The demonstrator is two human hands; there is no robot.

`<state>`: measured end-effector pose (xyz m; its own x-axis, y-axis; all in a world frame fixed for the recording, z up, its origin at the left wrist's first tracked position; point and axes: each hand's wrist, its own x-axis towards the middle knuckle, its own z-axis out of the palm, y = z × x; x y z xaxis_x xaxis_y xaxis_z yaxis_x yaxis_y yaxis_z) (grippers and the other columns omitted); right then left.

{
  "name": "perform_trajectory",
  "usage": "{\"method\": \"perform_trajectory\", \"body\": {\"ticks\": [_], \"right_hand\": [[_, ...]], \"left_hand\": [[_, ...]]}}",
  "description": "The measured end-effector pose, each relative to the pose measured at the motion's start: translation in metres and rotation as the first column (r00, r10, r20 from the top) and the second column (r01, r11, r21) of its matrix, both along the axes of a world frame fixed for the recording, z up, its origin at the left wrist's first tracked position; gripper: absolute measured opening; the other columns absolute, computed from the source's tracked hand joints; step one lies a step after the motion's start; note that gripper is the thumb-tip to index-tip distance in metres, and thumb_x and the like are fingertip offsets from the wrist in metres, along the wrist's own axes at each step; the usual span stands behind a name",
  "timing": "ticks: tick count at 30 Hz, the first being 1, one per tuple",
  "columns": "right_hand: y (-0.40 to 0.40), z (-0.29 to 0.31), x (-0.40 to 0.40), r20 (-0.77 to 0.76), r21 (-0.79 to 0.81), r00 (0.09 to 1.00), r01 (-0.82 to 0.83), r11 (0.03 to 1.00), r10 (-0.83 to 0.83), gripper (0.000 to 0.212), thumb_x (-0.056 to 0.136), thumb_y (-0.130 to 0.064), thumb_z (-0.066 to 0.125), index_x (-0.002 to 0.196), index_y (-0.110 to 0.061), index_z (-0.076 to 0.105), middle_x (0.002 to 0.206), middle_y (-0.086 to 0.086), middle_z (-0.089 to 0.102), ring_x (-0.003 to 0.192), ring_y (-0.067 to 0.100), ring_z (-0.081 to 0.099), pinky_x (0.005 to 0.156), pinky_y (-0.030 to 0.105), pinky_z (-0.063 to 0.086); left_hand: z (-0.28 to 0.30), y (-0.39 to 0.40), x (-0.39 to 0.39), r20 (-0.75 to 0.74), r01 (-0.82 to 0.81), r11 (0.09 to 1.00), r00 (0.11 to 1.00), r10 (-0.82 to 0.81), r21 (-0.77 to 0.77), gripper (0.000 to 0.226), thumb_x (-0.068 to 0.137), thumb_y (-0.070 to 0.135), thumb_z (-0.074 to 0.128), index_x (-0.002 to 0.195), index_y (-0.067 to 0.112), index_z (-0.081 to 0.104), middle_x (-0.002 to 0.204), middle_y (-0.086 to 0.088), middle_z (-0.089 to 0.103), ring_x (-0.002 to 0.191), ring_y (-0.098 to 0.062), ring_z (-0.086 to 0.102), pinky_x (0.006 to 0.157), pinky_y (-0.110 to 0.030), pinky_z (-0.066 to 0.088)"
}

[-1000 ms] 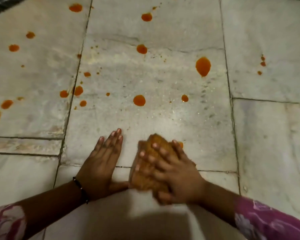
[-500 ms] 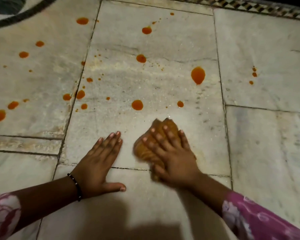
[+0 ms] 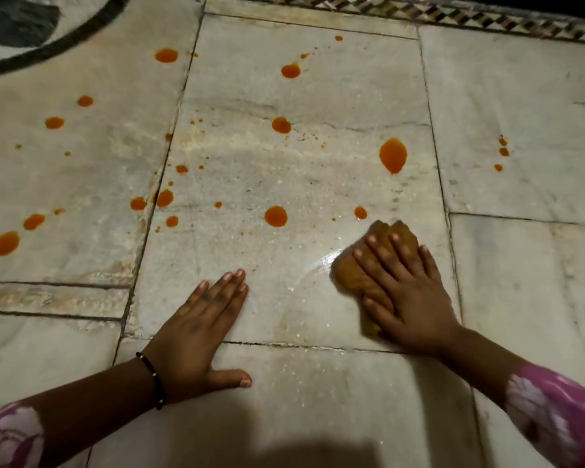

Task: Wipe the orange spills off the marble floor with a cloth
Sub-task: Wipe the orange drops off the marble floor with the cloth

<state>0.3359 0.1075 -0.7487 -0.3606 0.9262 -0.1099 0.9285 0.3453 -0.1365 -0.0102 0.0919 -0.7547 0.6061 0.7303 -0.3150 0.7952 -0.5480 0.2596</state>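
Rightward since a second ago, the right hand (image 3: 409, 292) has slid the bunched orange-brown cloth (image 3: 362, 275) across the marble floor (image 3: 284, 157), leaving a wet arc at its 9 o'clock. Fingers spread, it presses the cloth flat; the cloth's long axis runs 1 to 7 o'clock. Nearest orange spill (image 3: 360, 212) lies at 12. Left hand (image 3: 196, 332) rests flat, fingers together.

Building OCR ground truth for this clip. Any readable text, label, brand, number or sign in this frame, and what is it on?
None: no words, numbers, labels or signs can be read anywhere in the frame.
The cloth under the right hand shows no tag or print.
The marble floor bears only orange spills and a geometric patterned border, not lettering.
The sleeve has a floral print, no text.
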Motion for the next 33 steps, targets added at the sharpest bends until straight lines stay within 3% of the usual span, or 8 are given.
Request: {"method": "perform_trajectory", "body": {"ticks": [2, 6, 10, 18, 22, 27, 31, 33], "right_hand": [[0.014, 0.000, -0.035, 0.023, 0.011, 0.998, -0.061, 0.998, 0.061, 0.072, 0.087, -0.060, 0.032, 0.151, -0.033, 0.015, 0.159, -0.002, 0.014, 0.148, 0.025, 0.006, 0.110, 0.063, 0.013], [-0.030, -0.004, -0.078, 0.012, -0.037, 0.855, -0.518, 0.855, 0.518, 0.073, 0.086, -0.060, 0.038, 0.151, -0.031, 0.019, 0.159, 0.001, 0.020, 0.147, 0.025, 0.011, 0.113, 0.060, 0.008], [-0.063, 0.000, -0.015, 0.000, -0.094, 0.729, -0.681, 0.726, 0.684, 0.066, 0.090, -0.060, 0.026, 0.150, -0.032, 0.022, 0.159, -0.004, 0.021, 0.147, 0.019, 0.015, 0.112, 0.054, 0.015], [0.025, 0.002, -0.015, 0.087, -0.010, 0.961, -0.263, 0.965, 0.263, 0.074, 0.088, -0.062, 0.032, 0.152, -0.027, 0.017, 0.159, 0.003, 0.017, 0.148, 0.024, 0.010, 0.112, 0.061, 0.015], [-0.016, -0.003, -0.055, 0.037, -0.042, 0.884, -0.465, 0.884, 0.466, 0.077, 0.088, -0.064, 0.033, 0.152, -0.025, 0.017, 0.159, 0.007, 0.019, 0.147, 0.025, 0.012, 0.112, 0.061, 0.012], [-0.046, 0.002, 0.013, -0.006, -0.095, 0.741, -0.669, 0.738, 0.671, 0.073, 0.086, -0.063, 0.038, 0.150, -0.029, 0.025, 0.158, -0.001, 0.024, 0.146, 0.019, 0.019, 0.114, 0.052, 0.014], [0.015, 0.011, 0.035, 0.055, -0.084, 0.952, -0.297, 0.951, 0.302, 0.075, 0.087, -0.064, 0.033, 0.151, -0.027, 0.019, 0.159, 0.002, 0.020, 0.147, 0.023, 0.015, 0.111, 0.062, 0.016], [0.037, 0.009, 0.004, 0.076, -0.053, 0.975, -0.204, 0.977, 0.208, 0.076, 0.088, -0.066, 0.027, 0.152, -0.027, 0.014, 0.160, 0.003, 0.016, 0.147, 0.023, 0.011, 0.110, 0.063, 0.016]], "left_hand": [[0.000, 0.001, 0.001, 0.004, 0.003, 1.000, 1.000, -0.003, -0.008, 0.115, 0.069, 0.086, 0.040, 0.146, 0.004, 0.018, 0.156, -0.014, 0.013, 0.144, -0.024, 0.008, 0.113, -0.042, 0.010], [-0.001, 0.001, -0.001, 0.031, 0.006, 1.000, 1.000, -0.006, 0.003, 0.114, 0.069, 0.085, 0.041, 0.146, 0.005, 0.018, 0.155, -0.014, 0.015, 0.144, -0.024, 0.010, 0.112, -0.043, 0.011], [-0.002, 0.000, 0.000, 0.038, 0.005, 1.000, 0.999, -0.006, 0.012, 0.114, 0.069, 0.085, 0.041, 0.146, 0.004, 0.020, 0.155, -0.013, 0.016, 0.144, -0.024, 0.011, 0.113, -0.041, 0.010], [-0.002, 0.000, -0.001, 0.024, 0.014, 0.999, 1.000, -0.015, 0.032, 0.113, 0.070, 0.084, 0.041, 0.145, 0.002, 0.022, 0.155, -0.015, 0.017, 0.143, -0.026, 0.014, 0.112, -0.044, 0.014], [-0.003, 0.000, -0.001, 0.021, 0.017, 0.999, 1.000, -0.017, 0.027, 0.113, 0.070, 0.084, 0.042, 0.145, 0.002, 0.021, 0.155, -0.015, 0.017, 0.143, -0.026, 0.013, 0.113, -0.044, 0.013], [-0.004, -0.001, -0.001, 0.028, 0.006, 0.999, 1.000, -0.007, 0.032, 0.112, 0.071, 0.084, 0.040, 0.145, 0.003, 0.021, 0.156, -0.013, 0.015, 0.144, -0.024, 0.011, 0.114, -0.042, 0.010], [-0.001, -0.001, -0.001, 0.019, 0.010, 1.000, 1.000, -0.010, 0.017, 0.112, 0.071, 0.084, 0.041, 0.146, 0.004, 0.020, 0.156, -0.013, 0.014, 0.144, -0.024, 0.010, 0.113, -0.042, 0.010], [0.002, 0.000, -0.001, 0.011, 0.012, 1.000, 1.000, -0.012, 0.005, 0.112, 0.071, 0.084, 0.041, 0.146, 0.004, 0.019, 0.156, -0.013, 0.014, 0.144, -0.023, 0.009, 0.113, -0.042, 0.010]]}}
